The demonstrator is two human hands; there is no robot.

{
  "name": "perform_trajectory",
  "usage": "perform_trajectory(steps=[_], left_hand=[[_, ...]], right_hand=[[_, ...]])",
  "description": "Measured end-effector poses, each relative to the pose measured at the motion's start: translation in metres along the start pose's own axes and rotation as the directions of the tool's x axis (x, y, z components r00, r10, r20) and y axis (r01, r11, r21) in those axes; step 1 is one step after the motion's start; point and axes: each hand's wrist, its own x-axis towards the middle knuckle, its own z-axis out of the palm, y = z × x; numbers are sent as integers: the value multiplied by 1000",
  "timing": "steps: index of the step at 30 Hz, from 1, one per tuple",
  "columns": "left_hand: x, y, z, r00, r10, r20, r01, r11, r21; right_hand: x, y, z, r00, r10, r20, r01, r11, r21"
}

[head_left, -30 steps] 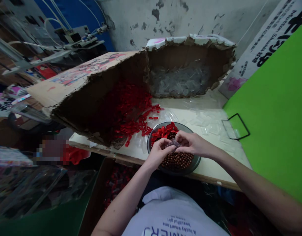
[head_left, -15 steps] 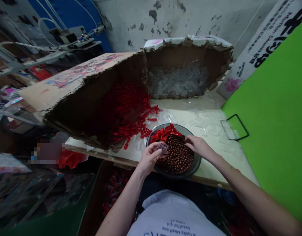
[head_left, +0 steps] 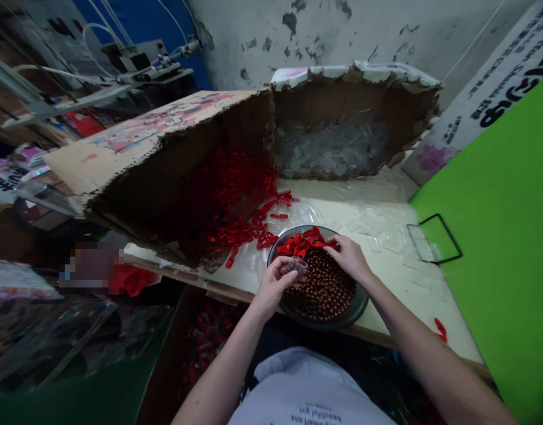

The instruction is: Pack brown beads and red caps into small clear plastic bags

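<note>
Between the thumb and fingers of my left hand (head_left: 271,284) is a small clear plastic case (head_left: 300,269), tilted over the left side of a dark round bowl (head_left: 363,300). Shiny brown beads (head_left: 327,289) fill most of the bowl. Red plastic pieces (head_left: 300,242) lie heaped along its far edge. My right hand (head_left: 350,257) reaches over the far right of the bowl, thumb and fingertips pinched at a red piece at the edge of that heap. Its fingertips partly hide the piece.
A cut-open cardboard box (head_left: 165,147) spills red pieces (head_left: 240,195) onto the white table (head_left: 386,313). Behind it, another box (head_left: 324,100) holds clear plastic pieces (head_left: 333,147). A green panel (head_left: 501,236) with a black wire handle (head_left: 451,236) bounds the right. One red piece (head_left: 440,330) lies near my right forearm.
My right hand has moved from the beads at the bowl's right side to the red pieces at its far edge. My left hand still holds the clear case. The view has shifted slightly.
</note>
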Motion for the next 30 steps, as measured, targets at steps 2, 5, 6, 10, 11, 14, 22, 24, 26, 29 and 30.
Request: perform_trajectory(steps=[2,5,6,10,11,14,22,24,26,29,30], left_hand=[[1,-1,-1,1000,-1,-14,2,999,39],[5,-3,4,1000,-8,-20,10,995,96],[6,-5,8,1000,-8,-17,9,995,103],[8,-7,25,999,-10,36,7,996,90],[8,-8,29,999,-7,44,3,996,84],[7,-6,35,999,7,52,-11,997,73],[0,2,32,999,-10,51,3,990,140],[-1,4,30,998,-26,49,16,979,205],[-3,7,29,998,-34,52,19,965,262],[-5,12,28,997,-25,71,2,951,310],[-6,14,28,997,-26,74,1,946,323]], right_hand=[[-8,-2,-15,999,45,-1,-45,995,89],[-24,-13,-37,986,157,56,-166,894,415],[-30,-20,-43,981,177,82,-194,835,515],[-52,-49,-54,980,129,149,-195,747,636],[-57,-54,-55,982,99,162,-179,760,625],[-68,-65,-52,986,1,164,-90,840,535],[-78,-64,-51,979,-118,165,52,932,359],[-79,-65,-52,971,-137,197,66,941,331],[-82,-66,-52,963,-150,224,73,946,316],[-87,-67,-48,959,-148,240,63,942,330],[-89,-67,-47,959,-148,242,59,938,341]])
